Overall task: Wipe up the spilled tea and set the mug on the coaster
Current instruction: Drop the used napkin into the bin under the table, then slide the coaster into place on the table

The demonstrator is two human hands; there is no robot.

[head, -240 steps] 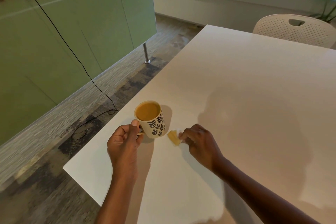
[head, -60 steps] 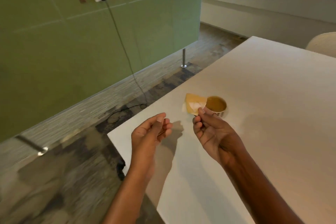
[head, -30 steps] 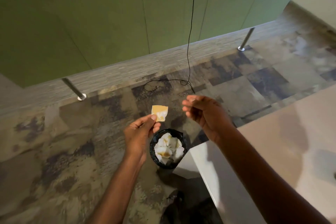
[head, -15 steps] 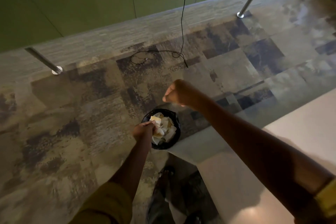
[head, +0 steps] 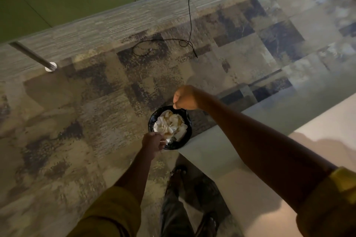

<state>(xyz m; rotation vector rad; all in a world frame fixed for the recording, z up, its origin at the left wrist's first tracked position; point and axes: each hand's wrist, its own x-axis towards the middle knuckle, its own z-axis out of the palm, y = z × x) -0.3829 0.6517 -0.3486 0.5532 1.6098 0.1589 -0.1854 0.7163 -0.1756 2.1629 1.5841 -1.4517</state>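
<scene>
The left hand (head: 153, 141) is reached down to the near rim of a small black bin (head: 187, 136) on the floor, fingers curled around a tea-stained tissue (head: 169, 137). It sits low and right at the rim so the wet paper goes straight in among the crumpled tissues (head: 170, 122) already there, rather than dripping on the carpet (head: 86, 121). Whether the fingers have begun to let go I cannot tell; they look closed on the paper.

The right hand (head: 185, 98) hangs just beyond the far rim of the bin, above and ahead of the left, loosely fisted with nothing visible in it. It seems held out of the way, perhaps for balance while the person leans over the edge of the worktop (head: 260, 169), whose pale corner lies under the right forearm.

The bin stands just off that corner, between the 2 hands, which makes it an easy drop from the seat.

The mug and coaster are out of sight, presumably on the worktop behind the right arm. Judging by the soiled paper being thrown away, the wiping looks finished or close to it, and setting the mug on the coaster remains.
</scene>
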